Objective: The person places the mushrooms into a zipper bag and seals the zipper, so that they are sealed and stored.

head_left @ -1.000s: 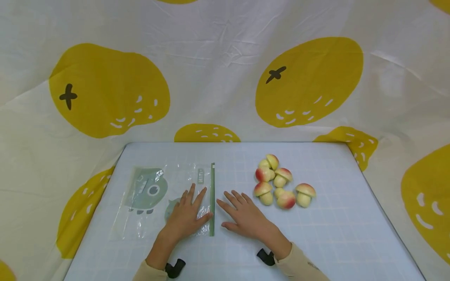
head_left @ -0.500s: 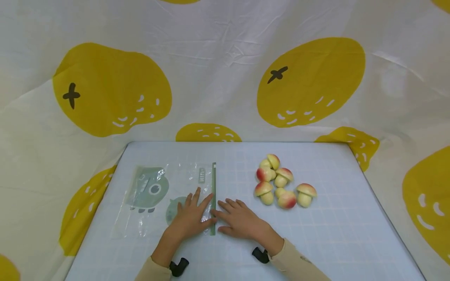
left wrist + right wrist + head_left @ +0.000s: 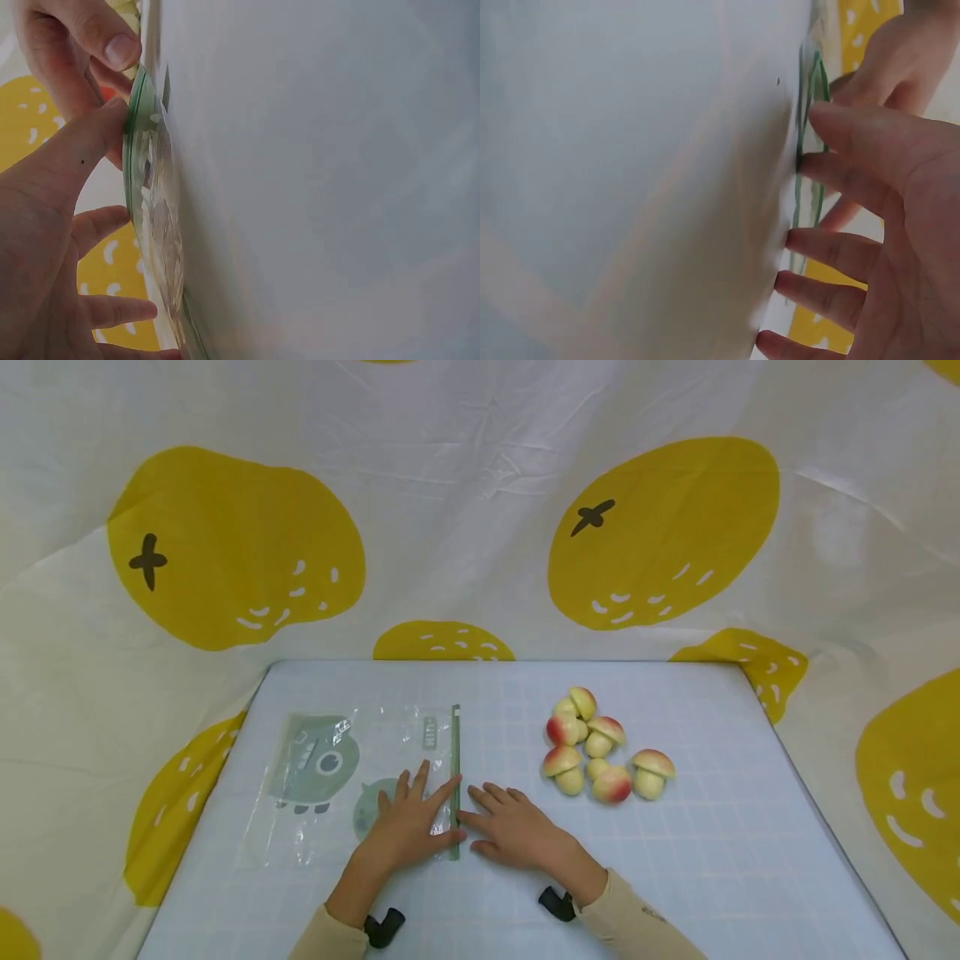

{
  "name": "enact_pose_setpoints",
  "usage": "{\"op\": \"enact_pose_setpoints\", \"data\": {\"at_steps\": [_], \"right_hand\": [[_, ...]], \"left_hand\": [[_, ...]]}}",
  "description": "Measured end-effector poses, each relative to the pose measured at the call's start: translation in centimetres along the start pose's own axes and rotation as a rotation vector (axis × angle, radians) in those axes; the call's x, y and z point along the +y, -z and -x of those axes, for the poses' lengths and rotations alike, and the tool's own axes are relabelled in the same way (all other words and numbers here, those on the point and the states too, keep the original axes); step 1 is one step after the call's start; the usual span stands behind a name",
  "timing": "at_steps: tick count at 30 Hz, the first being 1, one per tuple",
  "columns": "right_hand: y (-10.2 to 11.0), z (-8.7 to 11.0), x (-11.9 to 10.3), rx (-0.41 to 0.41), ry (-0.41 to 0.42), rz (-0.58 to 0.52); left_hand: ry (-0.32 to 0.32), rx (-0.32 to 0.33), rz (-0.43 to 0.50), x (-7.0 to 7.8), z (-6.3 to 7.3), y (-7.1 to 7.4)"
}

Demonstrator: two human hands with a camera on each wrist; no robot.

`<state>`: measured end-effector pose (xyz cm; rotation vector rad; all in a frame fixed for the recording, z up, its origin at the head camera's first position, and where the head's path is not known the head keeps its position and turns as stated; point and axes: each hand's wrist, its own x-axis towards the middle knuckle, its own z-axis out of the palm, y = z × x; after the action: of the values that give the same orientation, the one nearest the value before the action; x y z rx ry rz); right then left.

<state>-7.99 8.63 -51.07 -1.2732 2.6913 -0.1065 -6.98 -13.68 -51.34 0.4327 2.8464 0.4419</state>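
A clear zip bag (image 3: 300, 827) with green monster prints lies flat on the table, its green zip edge (image 3: 455, 735) on the right. My left hand (image 3: 405, 827) rests on the bag beside that edge, fingers spread, thumb across the zip strip. Just to the right, my right hand (image 3: 521, 835) has its fingertips on the table, with the index finger at the strip. In the right wrist view the two green strips (image 3: 818, 195) of the bag's mouth stand a little apart. In the left wrist view, the left thumb (image 3: 101, 135) touches the raised green edge.
Several yellow mushroom-shaped pieces (image 3: 600, 745) with red-tinged caps lie in a group to the right of the bag. The table (image 3: 735, 860) has a pale checked cover. Behind it hangs a white cloth (image 3: 457, 527) with yellow fruit prints.
My right hand has moved left, up to the zip edge. My left hand has shifted slightly right and nearer to me. The bag and mushroom-shaped pieces stay in place.
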Motion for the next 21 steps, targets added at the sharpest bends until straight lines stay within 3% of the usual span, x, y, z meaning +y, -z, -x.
{"op": "enact_pose_setpoints", "data": {"at_steps": [7, 16, 21], "right_hand": [[0.09, -0.14, -0.14, 0.000, -0.001, 0.054], [0.02, -0.02, 0.13, 0.013, 0.004, 0.062], [0.17, -0.01, 0.11, 0.003, 0.001, 0.060]], "left_hand": [[-0.039, 0.013, -0.138, 0.43, -0.37, -0.36], [0.027, 0.012, -0.073, 0.81, -0.46, 0.16], [0.034, 0.023, -0.098, 1.00, -0.16, 0.28]]}}
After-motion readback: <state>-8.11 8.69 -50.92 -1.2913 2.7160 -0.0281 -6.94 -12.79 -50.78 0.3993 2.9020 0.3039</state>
